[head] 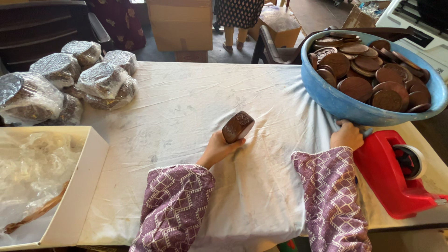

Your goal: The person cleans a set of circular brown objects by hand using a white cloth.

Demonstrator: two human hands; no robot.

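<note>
Left hand (218, 148) grip closed around carved wooden disc (237, 126) | right hand (346, 135) grip unclear, touching blue basin (336, 102)

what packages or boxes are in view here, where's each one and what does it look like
Plastic-wrapped bundles: far left of the table, rounded, clear film over dark brown contents.
White box: near left corner, open, rectangular, clear plastic inside.
Large cardboard box: on the floor beyond the table, plain brown, closed.
Second cardboard box: farther right on the floor, brown, clear plastic on top.
No labels, signs or screens that I can make out.
</note>
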